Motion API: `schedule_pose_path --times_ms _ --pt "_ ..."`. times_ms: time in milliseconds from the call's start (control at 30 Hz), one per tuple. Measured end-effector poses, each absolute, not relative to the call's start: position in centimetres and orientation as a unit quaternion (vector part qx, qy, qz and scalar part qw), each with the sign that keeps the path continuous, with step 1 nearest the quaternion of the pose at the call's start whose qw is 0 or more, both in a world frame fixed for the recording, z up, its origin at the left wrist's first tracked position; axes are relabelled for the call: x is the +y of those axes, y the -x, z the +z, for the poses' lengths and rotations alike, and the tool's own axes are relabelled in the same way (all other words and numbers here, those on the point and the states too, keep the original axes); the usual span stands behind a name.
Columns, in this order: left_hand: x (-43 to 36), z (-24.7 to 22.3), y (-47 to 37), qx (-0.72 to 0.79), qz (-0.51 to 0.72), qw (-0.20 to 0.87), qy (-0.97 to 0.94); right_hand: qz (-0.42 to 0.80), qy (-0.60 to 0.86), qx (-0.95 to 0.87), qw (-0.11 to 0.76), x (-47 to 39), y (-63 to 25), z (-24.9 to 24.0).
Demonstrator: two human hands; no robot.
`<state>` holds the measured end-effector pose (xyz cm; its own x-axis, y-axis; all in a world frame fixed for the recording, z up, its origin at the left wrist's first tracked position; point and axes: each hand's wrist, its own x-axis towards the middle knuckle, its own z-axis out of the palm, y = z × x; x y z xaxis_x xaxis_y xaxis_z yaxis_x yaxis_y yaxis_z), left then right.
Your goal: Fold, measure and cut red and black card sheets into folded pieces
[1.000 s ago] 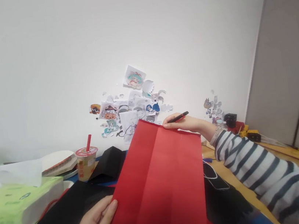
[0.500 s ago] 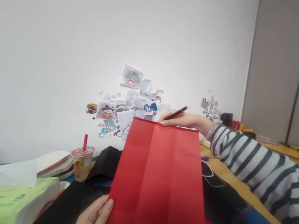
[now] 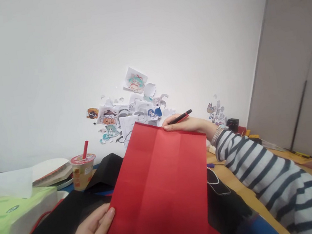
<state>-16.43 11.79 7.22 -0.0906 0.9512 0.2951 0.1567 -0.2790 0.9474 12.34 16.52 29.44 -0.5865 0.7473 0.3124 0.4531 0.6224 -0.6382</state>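
Observation:
A large sheet of red paper (image 3: 159,178) with lengthwise creases is held up, tilted, above the table. My left hand (image 3: 90,230) pinches its left edge near the bottom, thumb on the front face. At the top edge, which shows a narrow darker fold, my right hand (image 3: 183,124) grips the paper between thumb and fingers. A black and red pen (image 3: 179,117) also rests in my right hand, pointing up to the right. The lower end of the sheet runs out of view.
Black paper (image 3: 62,219) lies under and left of the sheet. A drink cup (image 3: 84,171) with a red straw and a green tissue pack (image 3: 18,213) stand left. Paper cutouts (image 3: 135,112) cover part of the wall. Right lies a dark item with white outlines (image 3: 221,187) on the wooden table (image 3: 237,183).
The whole view has shifted slightly, so things sit a little further left. Both hands keep their hold on the red paper, and the pen stays in my right hand.

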Motion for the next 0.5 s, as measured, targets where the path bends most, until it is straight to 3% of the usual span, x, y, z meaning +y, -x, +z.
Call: schedule_pose_path --times_ms 300,500 --pt "11.4 7.4 16.2 0.495 0.578 0.287 -0.582 0.166 0.336 -0.88 0.294 17.2 -12.9 29.7" --pt "11.6 7.0 17.1 0.536 0.608 0.245 -0.532 0.075 0.344 -0.844 0.403 16.6 -14.8 28.0"
